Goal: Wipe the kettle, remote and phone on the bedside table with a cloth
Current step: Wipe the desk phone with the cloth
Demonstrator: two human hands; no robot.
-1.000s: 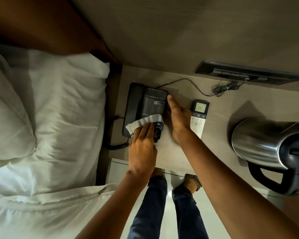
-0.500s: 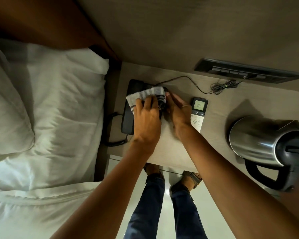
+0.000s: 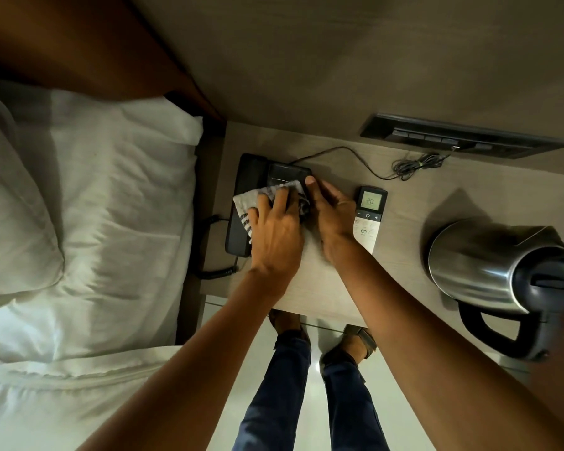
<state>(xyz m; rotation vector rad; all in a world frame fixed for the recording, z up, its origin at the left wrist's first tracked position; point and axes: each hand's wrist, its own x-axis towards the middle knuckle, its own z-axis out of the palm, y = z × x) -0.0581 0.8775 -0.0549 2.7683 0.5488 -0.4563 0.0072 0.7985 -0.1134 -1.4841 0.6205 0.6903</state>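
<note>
The desk telephone [image 3: 258,177] stands at the left end of the bedside surface [image 3: 414,203], just beside the bed [image 3: 95,206], and all other places here are given from it. The left hand [image 3: 275,236] lies flat on top of the telephone with its fingers spread, and it presses a white cloth with dark stripes [image 3: 246,208] down on the body of the set; the cloth is soft and thin, so I judge it will follow the shape of the keys and the handset without effort. The right hand [image 3: 331,209] rests against the right side of the telephone with the fingers together and nearly straight, closed around nothing, and it seems to hold the set steady. The telephone looks like light, stiff plastic, so it may slide on the smooth surface if it is wiped without such support; its handset probably lies loose in the cradle, and the coiled cord [image 3: 214,271] hanging at its near left corner could catch. To the right of the telephone, near the right hand, lies the air-conditioner remote [image 3: 368,219] with a lit display; it is small and light, and best taken by its long edges. Far to the right of the telephone stands the steel kettle [image 3: 479,265], smooth and likely slippery on the body, heavier if filled, so its black handle [image 3: 502,333] is the safe place to hold.
</note>
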